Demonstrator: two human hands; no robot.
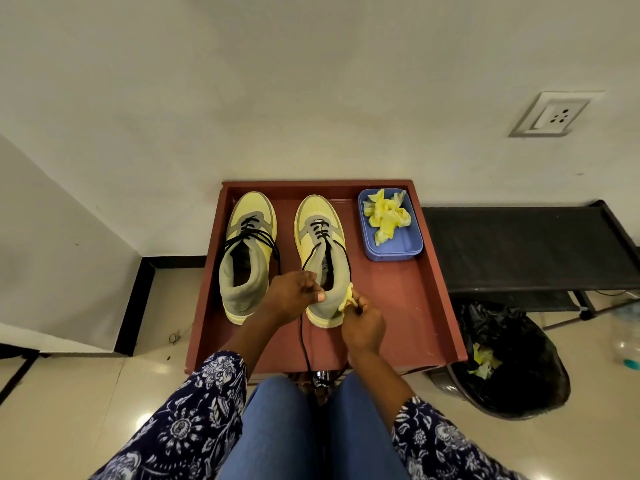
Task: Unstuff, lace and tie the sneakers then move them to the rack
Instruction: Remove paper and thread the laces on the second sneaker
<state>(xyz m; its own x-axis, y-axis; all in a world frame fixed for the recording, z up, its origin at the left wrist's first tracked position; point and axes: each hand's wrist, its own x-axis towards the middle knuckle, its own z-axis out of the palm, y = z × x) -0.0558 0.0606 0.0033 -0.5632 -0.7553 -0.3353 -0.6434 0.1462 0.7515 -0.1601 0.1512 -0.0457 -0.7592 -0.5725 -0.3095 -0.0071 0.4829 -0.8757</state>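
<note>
Pulling paper from the right sneaker

On the desk's near middle, the left grip clamped the right sneaker at its heel; the right grip pinched a paper wad, which looked light, soft, tearable, so best taken in a bunch.

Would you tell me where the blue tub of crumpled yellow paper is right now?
In the head view, the blue tub sits in the far right corner of the red tray, just right of the right sneaker.
</note>
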